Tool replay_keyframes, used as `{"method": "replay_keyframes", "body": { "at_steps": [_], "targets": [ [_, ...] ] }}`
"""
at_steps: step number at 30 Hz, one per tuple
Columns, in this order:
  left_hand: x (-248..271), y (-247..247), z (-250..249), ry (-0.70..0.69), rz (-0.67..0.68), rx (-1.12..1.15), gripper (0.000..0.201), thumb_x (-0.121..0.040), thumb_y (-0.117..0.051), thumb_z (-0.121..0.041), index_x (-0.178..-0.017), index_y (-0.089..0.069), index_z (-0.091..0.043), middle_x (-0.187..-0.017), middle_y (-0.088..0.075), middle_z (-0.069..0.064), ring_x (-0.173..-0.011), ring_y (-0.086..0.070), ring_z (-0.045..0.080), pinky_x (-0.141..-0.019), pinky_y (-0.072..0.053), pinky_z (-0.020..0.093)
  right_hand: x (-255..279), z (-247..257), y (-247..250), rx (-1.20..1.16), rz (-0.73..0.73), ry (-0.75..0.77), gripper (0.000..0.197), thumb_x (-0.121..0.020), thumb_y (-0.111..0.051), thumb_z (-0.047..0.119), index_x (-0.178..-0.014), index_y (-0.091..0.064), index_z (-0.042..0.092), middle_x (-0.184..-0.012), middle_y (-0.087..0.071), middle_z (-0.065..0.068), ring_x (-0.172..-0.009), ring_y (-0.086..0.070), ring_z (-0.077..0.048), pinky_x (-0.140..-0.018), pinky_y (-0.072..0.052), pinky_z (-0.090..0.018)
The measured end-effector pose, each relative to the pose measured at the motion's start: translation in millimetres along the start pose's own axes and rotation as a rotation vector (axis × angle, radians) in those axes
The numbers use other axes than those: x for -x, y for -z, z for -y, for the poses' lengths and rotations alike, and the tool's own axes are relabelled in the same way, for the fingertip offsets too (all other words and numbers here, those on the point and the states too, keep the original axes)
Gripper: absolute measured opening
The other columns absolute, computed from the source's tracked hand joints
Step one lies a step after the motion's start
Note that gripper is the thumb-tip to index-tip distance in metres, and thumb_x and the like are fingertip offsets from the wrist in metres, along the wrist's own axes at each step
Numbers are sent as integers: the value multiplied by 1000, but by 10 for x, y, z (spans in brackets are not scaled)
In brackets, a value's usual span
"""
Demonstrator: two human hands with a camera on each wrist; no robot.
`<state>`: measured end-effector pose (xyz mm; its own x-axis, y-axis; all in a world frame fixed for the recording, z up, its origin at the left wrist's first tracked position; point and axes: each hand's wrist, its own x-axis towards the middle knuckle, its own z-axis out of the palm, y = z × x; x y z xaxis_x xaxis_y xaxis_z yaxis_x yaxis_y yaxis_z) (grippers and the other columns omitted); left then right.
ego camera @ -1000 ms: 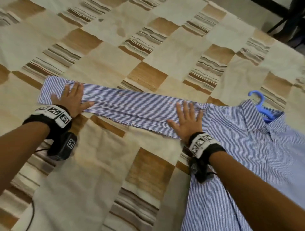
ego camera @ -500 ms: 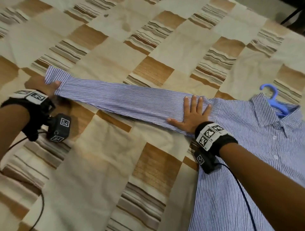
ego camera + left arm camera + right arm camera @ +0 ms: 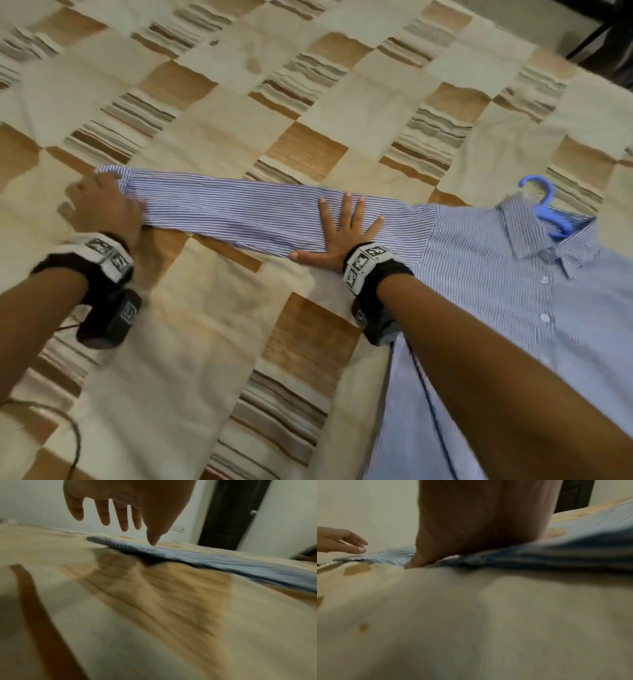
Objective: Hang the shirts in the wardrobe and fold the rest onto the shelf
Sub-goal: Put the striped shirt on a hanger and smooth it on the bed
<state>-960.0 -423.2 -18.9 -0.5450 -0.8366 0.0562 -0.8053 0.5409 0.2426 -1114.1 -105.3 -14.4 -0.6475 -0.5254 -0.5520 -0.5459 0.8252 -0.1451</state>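
A blue-and-white striped shirt (image 3: 513,308) lies buttoned on a blue plastic hanger (image 3: 544,202) on the bed. Its sleeve (image 3: 239,212) stretches straight out to the left. My right hand (image 3: 342,233) presses flat on the sleeve near the shoulder, fingers spread. My left hand (image 3: 102,202) is at the cuff end and covers part of it. In the left wrist view the left hand (image 3: 120,507) has straight fingers just above the sleeve (image 3: 223,563), thumb tip at the cloth. The right wrist view shows the right hand (image 3: 479,520) down on the sleeve (image 3: 393,555).
A beige and brown patchwork bed cover (image 3: 205,342) lies under everything. Dark furniture legs (image 3: 609,41) stand past the bed's far right corner. A dark door (image 3: 231,513) and pale walls are behind the bed. A wrist cable (image 3: 68,428) trails at the lower left.
My left hand slid to the cuff, took hold of it and drew the sleeve straight, and now has its fingers straightened over the cuff. My right hand stayed pressed on the sleeve.
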Motion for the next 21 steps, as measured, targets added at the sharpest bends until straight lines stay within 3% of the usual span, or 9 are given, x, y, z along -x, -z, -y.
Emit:
{"method": "replay_keyframes", "body": {
  "at_steps": [2,4,8,10,11,14,16,18,21],
  "targets": [
    [536,179,-470,-203,18,-3,44,-87,-61,-25,-123,-50,-3,-122,-49,30,-118,-41,46,-98,-28,63,9,60,100,-27,94,47,110,-67,-35,89,-146,19,35,-152,33,-6,-138,28,-37,-102,11,-73],
    [995,98,-785,-334,163,-37,40,-90,-58,-25,-123,-52,-4,-122,-52,26,-119,-42,43,-100,-25,64,198,-12,188,-117,127,115,97,-77,-30,82,-148,14,34,-157,21,-2,-143,18,-32,-107,7,-70],
    [1970,-134,-1593,-586,380,80,56,-83,-39,-33,-124,-54,2,-120,-55,28,-115,-48,48,-94,-32,68,903,-633,26,-248,-122,106,77,-91,-26,67,-151,5,30,-159,5,-1,-146,6,-23,-110,7,-62],
    [2435,-229,-2126,-743,409,65,57,-85,-35,-31,-130,-50,2,-129,-52,26,-123,-43,47,-100,-26,66,1310,-1267,-203,-141,-194,8,84,-84,-8,76,-151,3,27,-160,3,-2,-146,4,-23,-110,5,-61],
    [2655,-267,-2389,-825,418,32,55,-86,-35,-29,-129,-51,2,-128,-54,24,-122,-46,46,-99,-29,65,1495,-1629,-328,-68,-223,-52,97,-73,7,82,-151,2,25,-160,2,-3,-147,2,-23,-110,4,-61],
    [3228,-498,-3011,-1091,445,-99,55,-78,-34,-28,-113,-64,0,-111,-66,18,-101,-63,43,-78,-45,66,1896,-2588,-646,4,-204,-209,125,-49,33,83,-151,1,20,-159,4,-10,-146,4,-28,-111,5,-59],
    [3504,-716,-3221,-1119,536,-187,59,-77,-35,-41,-116,-64,-7,-117,-65,15,-104,-63,39,-78,-45,65,2003,-2925,-808,6,-157,-222,124,-48,35,83,-151,4,21,-158,9,-11,-146,9,-29,-111,7,-59],
    [3623,-856,-3249,-1099,631,-236,72,-77,-31,-57,-129,-55,-14,-133,-55,13,-120,-53,39,-90,-38,66,2028,-3183,-970,-10,-145,-177,116,-49,31,86,-148,11,29,-158,13,-5,-146,12,-27,-112,8,-58],
    [3493,-904,-3120,-914,616,-197,99,-72,-4,-82,-149,-18,-22,-157,-11,4,-144,-10,34,-112,-4,55,2199,-3750,-1083,-47,-144,-294,106,-55,20,88,-147,14,35,-158,15,1,-145,14,-25,-112,7,-59]
  ]
}}
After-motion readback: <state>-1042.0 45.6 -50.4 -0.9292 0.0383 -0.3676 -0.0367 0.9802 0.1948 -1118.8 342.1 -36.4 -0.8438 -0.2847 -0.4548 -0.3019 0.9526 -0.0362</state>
